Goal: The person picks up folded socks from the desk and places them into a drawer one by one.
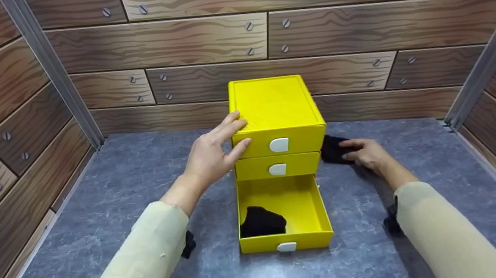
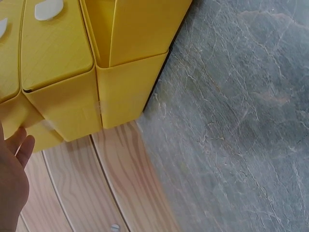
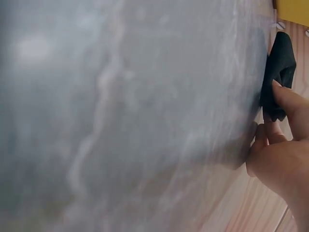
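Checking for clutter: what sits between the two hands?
In the head view, the yellow drawer unit stands between the left hand and right hand.

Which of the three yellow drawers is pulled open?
The bottom drawer: it is pulled out toward the camera with a black cloth inside. The top drawer and middle drawer are closed.

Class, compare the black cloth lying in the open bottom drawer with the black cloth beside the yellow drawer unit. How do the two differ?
The cloth in the drawer lies bunched inside the pulled-out bottom drawer; the cloth beside the unit lies on the grey tabletop, right of the yellow drawer unit. No hand touches the drawer cloth; the right hand pinches the other cloth's edge. Both are small, black and crumpled.
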Action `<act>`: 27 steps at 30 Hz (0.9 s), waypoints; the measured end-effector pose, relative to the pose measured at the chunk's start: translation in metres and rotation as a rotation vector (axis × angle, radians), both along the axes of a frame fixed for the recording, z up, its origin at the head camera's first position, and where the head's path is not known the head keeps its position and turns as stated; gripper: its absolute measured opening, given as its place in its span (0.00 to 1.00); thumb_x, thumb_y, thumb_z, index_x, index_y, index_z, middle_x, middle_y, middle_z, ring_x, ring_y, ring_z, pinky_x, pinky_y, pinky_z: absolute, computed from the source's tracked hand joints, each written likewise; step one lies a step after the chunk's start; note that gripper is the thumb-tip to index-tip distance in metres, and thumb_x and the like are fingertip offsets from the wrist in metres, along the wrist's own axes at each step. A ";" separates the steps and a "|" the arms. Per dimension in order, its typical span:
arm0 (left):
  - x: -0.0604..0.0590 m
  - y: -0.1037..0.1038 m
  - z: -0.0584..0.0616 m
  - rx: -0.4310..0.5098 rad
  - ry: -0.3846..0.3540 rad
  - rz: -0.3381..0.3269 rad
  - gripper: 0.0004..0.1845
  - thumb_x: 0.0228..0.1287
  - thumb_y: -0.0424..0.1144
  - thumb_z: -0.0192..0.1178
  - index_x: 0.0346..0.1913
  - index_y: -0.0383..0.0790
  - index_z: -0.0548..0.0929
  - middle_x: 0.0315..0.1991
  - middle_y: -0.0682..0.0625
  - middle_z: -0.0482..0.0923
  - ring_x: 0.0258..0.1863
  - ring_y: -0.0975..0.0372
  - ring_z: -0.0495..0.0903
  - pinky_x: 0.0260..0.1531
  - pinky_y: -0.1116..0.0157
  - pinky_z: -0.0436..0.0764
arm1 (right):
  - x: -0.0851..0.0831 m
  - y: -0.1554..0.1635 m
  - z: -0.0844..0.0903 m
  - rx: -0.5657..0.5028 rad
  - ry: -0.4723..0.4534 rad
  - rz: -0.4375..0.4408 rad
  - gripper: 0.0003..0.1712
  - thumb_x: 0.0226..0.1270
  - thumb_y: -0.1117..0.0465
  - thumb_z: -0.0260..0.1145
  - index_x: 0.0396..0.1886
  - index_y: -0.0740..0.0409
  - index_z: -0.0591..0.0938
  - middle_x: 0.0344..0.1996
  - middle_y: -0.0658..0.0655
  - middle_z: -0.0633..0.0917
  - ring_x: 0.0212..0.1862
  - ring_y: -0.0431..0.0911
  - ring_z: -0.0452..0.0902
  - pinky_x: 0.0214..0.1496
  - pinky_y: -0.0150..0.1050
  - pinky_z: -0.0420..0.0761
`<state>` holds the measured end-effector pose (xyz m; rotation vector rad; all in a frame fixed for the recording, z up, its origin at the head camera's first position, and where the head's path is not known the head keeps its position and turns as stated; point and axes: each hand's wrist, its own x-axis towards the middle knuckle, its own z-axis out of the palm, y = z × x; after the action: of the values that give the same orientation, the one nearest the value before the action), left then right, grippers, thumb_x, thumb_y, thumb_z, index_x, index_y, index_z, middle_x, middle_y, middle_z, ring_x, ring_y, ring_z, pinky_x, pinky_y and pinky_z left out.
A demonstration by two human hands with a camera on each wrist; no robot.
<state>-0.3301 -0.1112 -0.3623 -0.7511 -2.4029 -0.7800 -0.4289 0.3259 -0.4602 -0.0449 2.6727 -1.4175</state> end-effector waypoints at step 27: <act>0.002 0.001 0.000 0.016 0.002 -0.003 0.29 0.79 0.57 0.60 0.75 0.51 0.78 0.79 0.56 0.66 0.52 0.55 0.89 0.63 0.55 0.82 | 0.104 0.004 0.066 -0.024 0.027 0.222 0.32 0.67 0.60 0.78 0.69 0.65 0.82 0.61 0.69 0.84 0.50 0.45 0.83 0.51 0.34 0.85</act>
<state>-0.3280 -0.1098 -0.3621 -0.7494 -2.3914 -0.7981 -0.3247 0.3295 -0.3943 -0.3539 2.5752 -1.3883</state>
